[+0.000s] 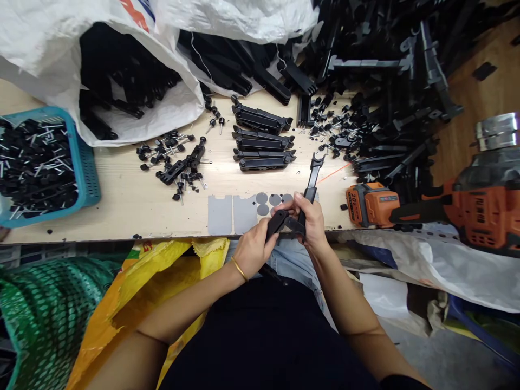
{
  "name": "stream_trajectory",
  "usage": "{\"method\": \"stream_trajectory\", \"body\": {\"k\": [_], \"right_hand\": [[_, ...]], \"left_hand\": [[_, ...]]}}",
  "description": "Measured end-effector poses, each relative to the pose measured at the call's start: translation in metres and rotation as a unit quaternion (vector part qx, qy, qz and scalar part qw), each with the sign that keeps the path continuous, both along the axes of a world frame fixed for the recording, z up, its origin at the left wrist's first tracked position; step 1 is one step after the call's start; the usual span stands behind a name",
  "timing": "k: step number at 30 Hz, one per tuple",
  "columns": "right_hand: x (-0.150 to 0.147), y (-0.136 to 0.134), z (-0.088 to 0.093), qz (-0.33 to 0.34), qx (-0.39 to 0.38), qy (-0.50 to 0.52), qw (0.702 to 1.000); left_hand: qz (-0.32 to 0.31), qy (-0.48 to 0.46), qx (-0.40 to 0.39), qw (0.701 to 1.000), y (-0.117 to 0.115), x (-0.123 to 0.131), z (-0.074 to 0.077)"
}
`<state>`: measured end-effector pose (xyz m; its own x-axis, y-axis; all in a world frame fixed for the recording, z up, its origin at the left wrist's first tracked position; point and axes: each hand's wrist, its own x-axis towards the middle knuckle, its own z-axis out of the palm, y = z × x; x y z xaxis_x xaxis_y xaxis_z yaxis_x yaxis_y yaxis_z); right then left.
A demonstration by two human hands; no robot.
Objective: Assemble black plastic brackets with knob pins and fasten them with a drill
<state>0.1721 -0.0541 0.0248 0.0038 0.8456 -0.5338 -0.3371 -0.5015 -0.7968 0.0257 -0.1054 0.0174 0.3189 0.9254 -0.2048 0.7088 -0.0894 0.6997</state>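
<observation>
My left hand (255, 244) is closed around a black plastic arm (277, 223) with a rounded end, low over the table's front edge. In my right hand (312, 221) is a black folding bracket (312, 179), its forked tip pointing away from me. The two parts meet or overlap between my hands; whether they are joined I cannot tell. Just beyond lie grey flat pads (244, 214) and round grey discs (274, 201). Farther back, several folded black brackets (265, 142) lie stacked in a row.
A blue basket (86, 173) of black-headed screws stands left. Loose knob screws (170, 149) lie nearby. White sacks (142, 127) of black parts fill the back. An orange cordless drill (483, 200) lies right, below a heap of black parts (390, 108). A yellow sack (162, 292) hangs below.
</observation>
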Motion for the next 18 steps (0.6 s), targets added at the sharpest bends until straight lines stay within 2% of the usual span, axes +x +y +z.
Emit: {"method": "stream_trajectory", "body": {"k": [4,9,11,15,18], "right_hand": [[-0.002,0.000,-0.001,0.020,-0.023,-0.006,1.000],[-0.009,0.000,-0.004,-0.021,-0.009,0.001,1.000],[-0.008,0.001,-0.005,-0.009,-0.016,-0.015,1.000],[-0.004,0.001,-0.007,0.038,-0.028,-0.043,0.998],[-0.008,0.000,-0.008,0.026,-0.023,-0.040,0.999]], "left_hand": [[-0.006,0.026,-0.020,0.999,-0.002,-0.001,0.003],[0.026,0.054,-0.030,0.998,-0.003,0.003,0.002],[0.028,0.060,-0.034,0.997,-0.005,0.004,0.000],[-0.002,0.074,-0.030,0.997,-0.009,0.005,-0.001],[-0.010,0.087,-0.033,0.996,-0.011,0.008,0.000]]}}
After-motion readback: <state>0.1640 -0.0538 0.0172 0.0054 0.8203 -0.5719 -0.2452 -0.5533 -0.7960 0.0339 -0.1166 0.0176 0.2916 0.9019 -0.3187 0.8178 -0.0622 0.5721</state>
